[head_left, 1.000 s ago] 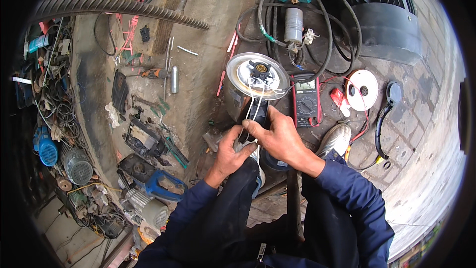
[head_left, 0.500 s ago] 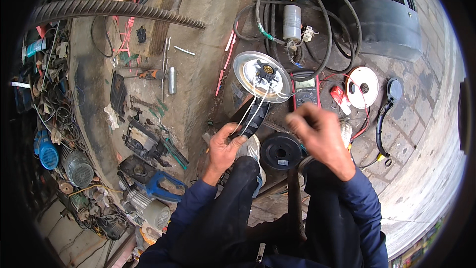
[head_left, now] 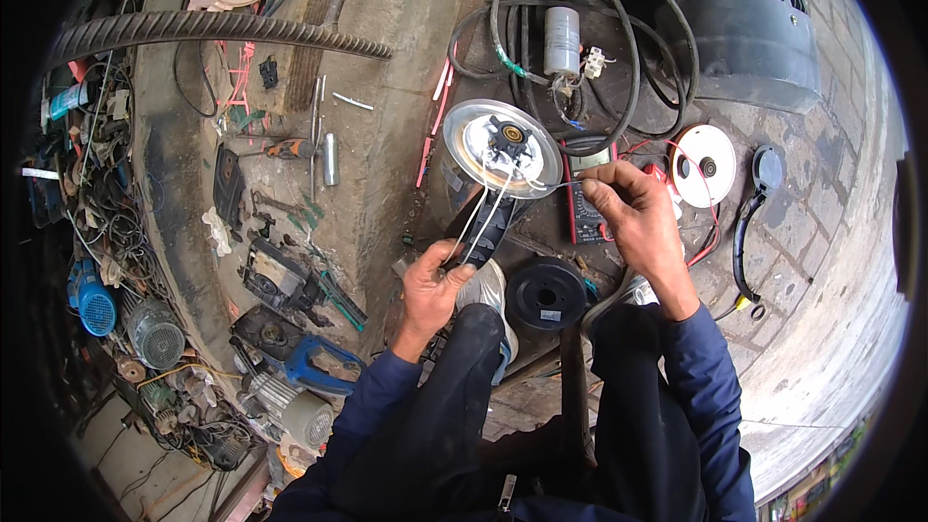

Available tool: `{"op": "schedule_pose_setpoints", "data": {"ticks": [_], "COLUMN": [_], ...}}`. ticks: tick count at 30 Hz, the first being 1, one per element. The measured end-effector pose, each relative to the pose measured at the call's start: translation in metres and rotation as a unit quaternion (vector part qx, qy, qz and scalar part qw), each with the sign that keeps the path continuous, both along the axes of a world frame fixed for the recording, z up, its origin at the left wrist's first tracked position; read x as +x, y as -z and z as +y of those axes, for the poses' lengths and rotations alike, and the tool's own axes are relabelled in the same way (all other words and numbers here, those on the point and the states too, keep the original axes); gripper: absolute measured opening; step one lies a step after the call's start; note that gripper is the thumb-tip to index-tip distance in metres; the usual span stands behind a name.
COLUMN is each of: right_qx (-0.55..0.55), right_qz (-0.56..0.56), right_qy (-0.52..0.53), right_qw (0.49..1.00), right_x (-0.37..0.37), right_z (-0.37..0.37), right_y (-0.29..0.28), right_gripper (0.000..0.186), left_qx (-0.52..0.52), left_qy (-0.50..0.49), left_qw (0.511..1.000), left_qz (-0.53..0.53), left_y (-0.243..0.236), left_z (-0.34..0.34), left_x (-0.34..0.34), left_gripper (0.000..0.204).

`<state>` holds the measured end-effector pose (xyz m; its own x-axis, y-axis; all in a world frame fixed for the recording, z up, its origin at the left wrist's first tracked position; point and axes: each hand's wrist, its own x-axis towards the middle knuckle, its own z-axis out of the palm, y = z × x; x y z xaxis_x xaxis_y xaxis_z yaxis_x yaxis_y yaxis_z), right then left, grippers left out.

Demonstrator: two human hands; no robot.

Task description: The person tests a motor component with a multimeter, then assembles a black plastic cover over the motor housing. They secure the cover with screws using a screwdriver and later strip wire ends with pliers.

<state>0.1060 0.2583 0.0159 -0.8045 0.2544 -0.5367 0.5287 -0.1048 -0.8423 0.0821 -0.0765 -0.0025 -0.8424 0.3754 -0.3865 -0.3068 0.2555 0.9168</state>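
A round silver metal disc (head_left: 462, 150) with a bearing in its hub sits tilted in front of me. Two white wires (head_left: 480, 217) run from its hub down to my left hand (head_left: 430, 290), which is closed on them beside a black ribbed part (head_left: 488, 232). At the disc's right edge my right hand (head_left: 643, 227) pinches a thin wire (head_left: 572, 183) that leads from the disc. Partly behind that hand lies a red multimeter (head_left: 588, 217) with red leads. A black round cover (head_left: 547, 294) rests between my feet.
A grey capacitor (head_left: 562, 42) and coiled black cable (head_left: 633, 77) lie beyond the disc. Right of the meter are a white disc (head_left: 702, 184) and a black strap-like part (head_left: 742, 242). Tools, including an orange-handled screwdriver (head_left: 290, 149), and old motors (head_left: 155, 333) spread along the left.
My right hand has moved up and left to the disc's edge, and its fingers now pinch the thin wire. My left hand keeps hold of the white wires.
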Motion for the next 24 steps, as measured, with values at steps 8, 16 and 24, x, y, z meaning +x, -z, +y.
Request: {"op": "schedule_pose_setpoints", "data": {"ticks": [8,16,24], "right_qx": [0.105,-0.099,-0.141], "right_qz": [0.091,0.047,-0.079], "right_qy": [-0.055,-0.062,-0.043], "right_qw": [0.989,0.992,0.986], "right_x": [-0.011,0.007,0.071], "right_z": [0.007,0.000,-0.010], "right_y": [0.011,0.015,0.063], "right_gripper": [0.019,0.035,0.033], "left_qx": [0.000,0.021,-0.006], "left_qy": [-0.005,-0.005,0.007], "left_qw": [1.000,0.999,0.997], "left_qz": [0.000,-0.040,-0.079], "left_y": [-0.001,0.007,0.035], "left_z": [-0.004,-0.018,-0.038], "left_x": [0.003,0.027,0.062], "left_gripper": [0.029,0.038,0.034]}}
